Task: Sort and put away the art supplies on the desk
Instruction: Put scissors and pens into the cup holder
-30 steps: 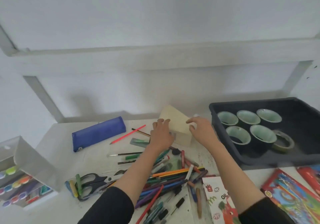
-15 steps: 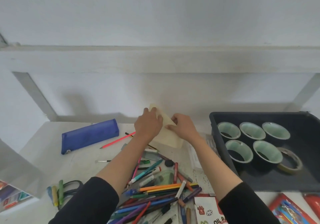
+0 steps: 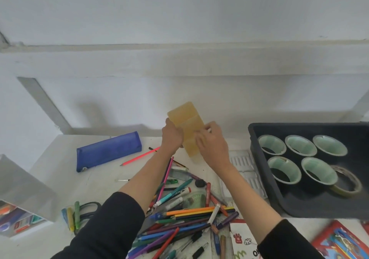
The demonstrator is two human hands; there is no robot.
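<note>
Nearest, under both forearms: loose pile of pencils and pens [image 3: 189,214] on the table [image 3: 60,168], unsorted. Scissors [image 3: 89,206] and a few crayons lie near-left of the left sleeve. Oil pastel box [image 3: 242,240] and a red pencil box [image 3: 339,244] sit near-right, by the right sleeve.

Further out, right of the right hand: dark tray [image 3: 311,204] holding tape rolls [image 3: 300,145], grouped together. That category looks done. Clear ribbed insert [image 3: 243,164] lies between the right forearm and the tray. Left of the left hand: blue pencil case [image 3: 108,150], zipped up as far as I can tell.

Furthest: both hands hold a yellow case [image 3: 186,118] tilted, clear of the table. Left hand [image 3: 172,136] has its fingers curled round the left edge; right hand [image 3: 212,144] grips the right edge.

Estimate: early stage. Tape sorted; the pile, scissors and boxes still need homes.
</note>
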